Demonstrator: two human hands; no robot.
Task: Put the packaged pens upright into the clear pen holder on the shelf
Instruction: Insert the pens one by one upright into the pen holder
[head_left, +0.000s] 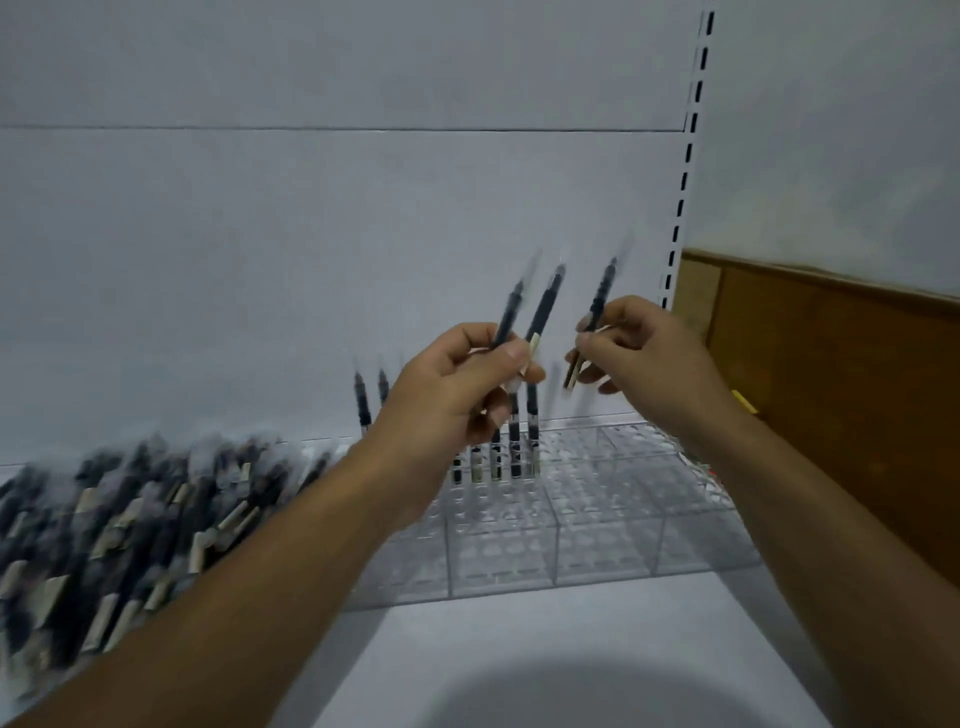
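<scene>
Packaged pens (544, 304) blur; our left hand (457, 387) grips two, our right hand (652, 348) pinches one; our forearm (311, 525) hides part of the pen holder (602, 525).

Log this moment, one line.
left hand: holds two pens | right hand: pinches one pen | holder: some upright pens | loose pile: left of holder

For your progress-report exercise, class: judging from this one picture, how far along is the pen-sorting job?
Early. Done: a few pens stand upright in the clear pen holder. In hand: the left hand grips two pens, the right hand pinches one pen. Left: a large pile of packaged pens lies beside the holder, most slots unfilled.
</scene>
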